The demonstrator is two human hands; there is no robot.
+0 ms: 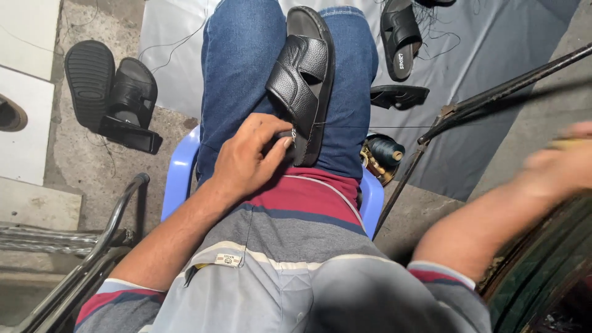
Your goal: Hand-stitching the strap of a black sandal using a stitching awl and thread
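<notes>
- Sandal [305, 77]: black, with a pebbled strap, lying along the person's thigh on blue jeans, toe away from the body, heel end nearest the striped shirt.
- Left hand [250, 160]: rests on the thigh at the sandal's heel end, fingers [279, 143] curled and pressed against the sole edge there, thumb side toward the strap.
- A thin thread [370, 127] runs taut from the sandal's side off to the right.
- Right hand [558, 166]: far out to the right, raised and badly blurred; something yellowish shows at its top, but whether its fingers are spread or closed cannot be told.
- Seat: a blue plastic chair [179, 176], only its rim showing on both sides of the legs.
- Floor: rough grey concrete, with white tiles at the left edge and a grey sheet [468, 68] spread ahead under the legs.
- On the concrete to the left, a pair of black sandals [114, 95], one sole up, one leaning on the other.
- On the sheet, another black sandal [401, 37] beside loose thread, and a flat dark piece [399, 95] nearer the knee.
- A spool [385, 151] of dark thread sits on the floor just right of the chair.
- A dark metal rod [505, 92] crosses the upper right; curved metal tubing [117, 209] stands at lower left.
- Lower right corner: a dark rounded object, cut off and unclear.
</notes>
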